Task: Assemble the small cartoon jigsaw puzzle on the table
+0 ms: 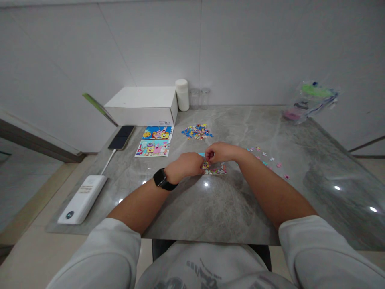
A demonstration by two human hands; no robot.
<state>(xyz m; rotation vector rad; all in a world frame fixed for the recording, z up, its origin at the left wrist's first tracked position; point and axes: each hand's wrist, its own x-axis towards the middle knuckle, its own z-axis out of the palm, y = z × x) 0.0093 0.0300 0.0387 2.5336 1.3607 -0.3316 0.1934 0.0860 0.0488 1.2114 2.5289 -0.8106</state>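
Observation:
A small, partly assembled cartoon jigsaw [217, 168] lies in the middle of the grey marble table [210, 200]. My left hand [185, 165], with a black watch on its wrist, rests curled at the puzzle's left edge, fingers pinched on it. My right hand [219, 151] is curled over the puzzle's top edge, fingertips pressed together on a piece I cannot make out. A heap of loose pieces [197, 131] lies behind the hands. Scattered pieces [267, 160] lie to the right.
Two cartoon picture cards [154, 141] lie left of the puzzle, beside a phone [121, 137] cabled to a white power bank [82, 198]. A white box [144, 104], a white jar [182, 94] and two clear jars stand at the wall. A plastic bag [311, 100] sits far right.

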